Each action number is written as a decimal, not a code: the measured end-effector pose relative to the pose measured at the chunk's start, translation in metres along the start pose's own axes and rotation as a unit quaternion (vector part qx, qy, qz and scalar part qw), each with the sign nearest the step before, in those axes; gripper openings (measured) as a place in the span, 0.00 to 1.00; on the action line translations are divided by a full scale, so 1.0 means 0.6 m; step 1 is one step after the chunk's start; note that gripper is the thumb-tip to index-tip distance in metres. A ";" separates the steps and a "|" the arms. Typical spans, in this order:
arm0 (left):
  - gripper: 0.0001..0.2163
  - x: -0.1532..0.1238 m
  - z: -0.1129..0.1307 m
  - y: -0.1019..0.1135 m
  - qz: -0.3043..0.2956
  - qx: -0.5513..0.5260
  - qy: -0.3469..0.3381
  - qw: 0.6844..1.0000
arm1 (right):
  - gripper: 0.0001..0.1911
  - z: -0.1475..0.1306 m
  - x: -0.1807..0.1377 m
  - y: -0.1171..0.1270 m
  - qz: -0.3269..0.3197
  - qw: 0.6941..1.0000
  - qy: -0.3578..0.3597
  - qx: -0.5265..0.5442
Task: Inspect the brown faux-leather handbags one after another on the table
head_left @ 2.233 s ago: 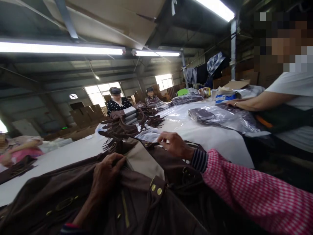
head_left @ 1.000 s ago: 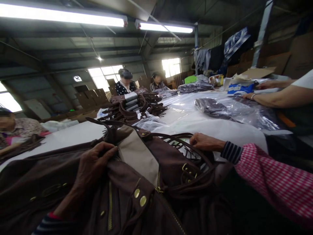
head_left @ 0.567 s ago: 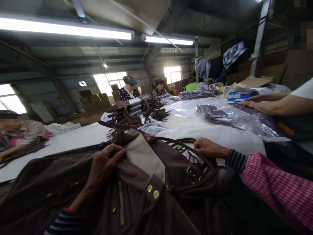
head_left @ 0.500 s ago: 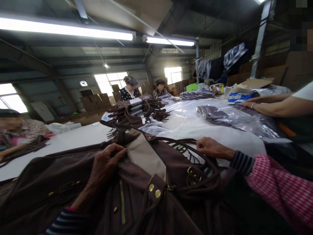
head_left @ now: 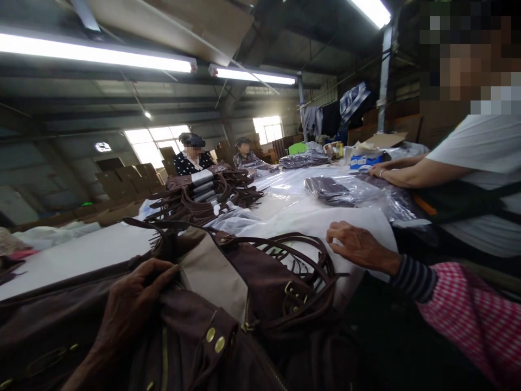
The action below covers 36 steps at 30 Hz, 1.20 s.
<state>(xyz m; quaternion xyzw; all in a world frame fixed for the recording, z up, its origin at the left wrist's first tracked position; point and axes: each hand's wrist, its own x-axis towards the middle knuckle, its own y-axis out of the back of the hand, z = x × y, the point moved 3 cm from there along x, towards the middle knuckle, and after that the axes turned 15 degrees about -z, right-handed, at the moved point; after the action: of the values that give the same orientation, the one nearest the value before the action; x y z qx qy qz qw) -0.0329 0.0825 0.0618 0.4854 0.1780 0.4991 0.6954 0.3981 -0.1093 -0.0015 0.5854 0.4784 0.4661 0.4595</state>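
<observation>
A dark brown handbag (head_left: 260, 271) with brass studs, zips and a beige lining (head_left: 211, 266) lies before me at the table's near edge. My left hand (head_left: 130, 298) pinches the rim of its opening, thumb and fingers closed on the brown material. To the right, my right hand (head_left: 360, 247) hovers just past the bag's looped straps (head_left: 325, 260), apart from them. Its fingers are loosely bent and hold nothing. More brown bag material lies under my left forearm.
Beyond the bag, a pile of brown bags with straps (head_left: 203, 190) rests on the white table (head_left: 280, 217). Plastic-wrapped brown goods (head_left: 337, 190) lie at right, near a co-worker's arms (head_left: 415, 171) and a blue box (head_left: 364, 163). Two people are across the table.
My right hand has let go of the straps and drawn away to the right. The left hand keeps its pinch on the rim. The view has turned right.
</observation>
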 end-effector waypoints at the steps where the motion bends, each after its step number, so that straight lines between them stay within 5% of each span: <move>1: 0.20 0.000 0.000 0.001 -0.001 0.002 0.004 1.000 | 0.08 -0.008 0.005 0.004 0.015 1.000 0.016 -0.001; 11: 0.20 0.000 -0.010 0.002 0.001 0.007 -0.004 1.000 | 0.15 -0.046 0.094 -0.054 -0.117 0.992 0.012 -0.039; 18: 0.18 -0.002 -0.014 -0.007 0.005 -0.002 -0.030 1.000 | 0.11 -0.039 0.093 -0.049 -0.088 0.995 0.005 -0.054; 22: 0.18 -0.006 -0.008 -0.011 0.004 -0.016 -0.048 0.999 | 0.13 -0.020 0.088 -0.017 -0.008 0.998 -0.022 -0.057; 25: 0.17 -0.010 -0.002 -0.012 0.012 -0.018 -0.058 0.998 | 0.11 -0.002 0.090 0.018 0.098 0.994 -0.050 0.003; 28: 0.16 -0.012 0.002 -0.014 0.015 -0.024 -0.064 0.998 | 0.09 -0.001 0.107 0.031 0.145 0.974 -0.023 0.174; 32: 0.15 -0.016 0.004 -0.017 0.022 -0.033 -0.073 0.997 | 0.10 -0.045 0.161 0.006 0.094 0.923 0.041 0.371; 36: 0.15 -0.018 0.004 -0.019 0.028 -0.035 -0.084 0.995 | 0.09 -0.115 0.236 -0.022 0.036 0.941 0.076 0.328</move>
<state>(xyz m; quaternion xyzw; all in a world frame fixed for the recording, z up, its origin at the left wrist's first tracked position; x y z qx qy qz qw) -0.0298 0.0720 0.0505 0.5056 0.0876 0.4820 0.7102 0.3436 0.0385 0.0106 0.6833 0.6170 0.3428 0.1869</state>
